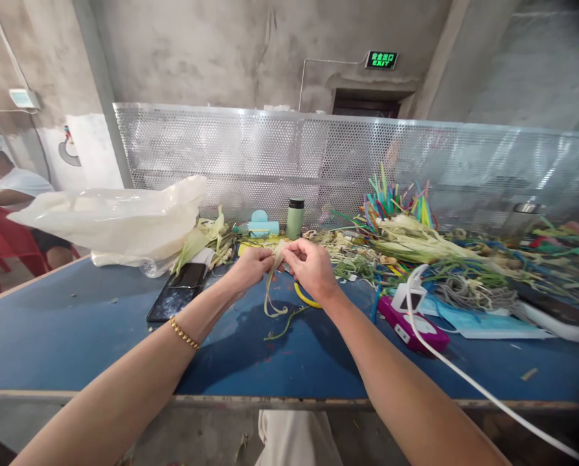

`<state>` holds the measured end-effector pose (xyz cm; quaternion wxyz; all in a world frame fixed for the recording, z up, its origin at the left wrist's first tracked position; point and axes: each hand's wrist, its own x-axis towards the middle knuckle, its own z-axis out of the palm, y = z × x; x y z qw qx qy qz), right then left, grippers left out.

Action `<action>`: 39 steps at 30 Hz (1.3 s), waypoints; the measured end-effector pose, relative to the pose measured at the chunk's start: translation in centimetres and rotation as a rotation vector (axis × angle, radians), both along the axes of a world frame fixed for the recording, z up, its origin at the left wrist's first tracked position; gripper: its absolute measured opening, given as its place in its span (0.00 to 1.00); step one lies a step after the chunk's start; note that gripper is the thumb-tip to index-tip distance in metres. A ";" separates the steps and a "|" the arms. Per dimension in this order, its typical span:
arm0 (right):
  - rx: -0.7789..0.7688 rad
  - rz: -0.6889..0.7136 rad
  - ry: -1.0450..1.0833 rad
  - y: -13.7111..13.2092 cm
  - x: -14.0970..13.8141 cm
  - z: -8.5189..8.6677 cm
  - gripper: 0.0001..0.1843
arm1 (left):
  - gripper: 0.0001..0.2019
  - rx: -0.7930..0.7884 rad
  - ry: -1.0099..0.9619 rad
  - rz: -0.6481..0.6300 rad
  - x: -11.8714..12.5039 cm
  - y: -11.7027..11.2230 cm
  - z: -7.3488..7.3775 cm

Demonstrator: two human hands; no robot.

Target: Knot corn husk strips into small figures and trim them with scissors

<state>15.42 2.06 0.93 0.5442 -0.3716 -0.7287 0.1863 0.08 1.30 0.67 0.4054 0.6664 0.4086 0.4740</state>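
Note:
Between my two hands, just above the blue table point(138, 356), is a pale strip of dried husk point(269, 294) whose loose end hangs down in a curl. My left hand point(253, 268) pinches it from the left, gold bead bracelet on the wrist. From the right, my right hand point(311, 266) closes thumb and fingertips on the top of the same strip. Under the hands lie a thin green stem-like strand point(285, 329) and a yellow curved piece point(305, 298), partly hidden by my right hand.
Left: a large plastic bag point(119, 223), a phone point(190, 275) on a dark tablet point(170, 304), and husks point(206, 239). Behind stands a green bottle point(295, 219) before a perforated metal screen point(250, 149). Right: a purple power strip point(418, 327) with white cable, heaped husks point(416, 239), and a blue mask point(493, 322).

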 end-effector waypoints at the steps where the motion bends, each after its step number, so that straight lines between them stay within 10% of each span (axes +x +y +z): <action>1: 0.016 -0.021 -0.015 -0.1 0.0 0.1 0.07 | 0.11 0.036 0.033 0.007 0.0 0.0 0.0; 39: -0.079 -0.081 0.085 0.3 0.3 0.0 0.16 | 0.11 -0.121 -0.190 -0.253 0.3 -0.9 0.2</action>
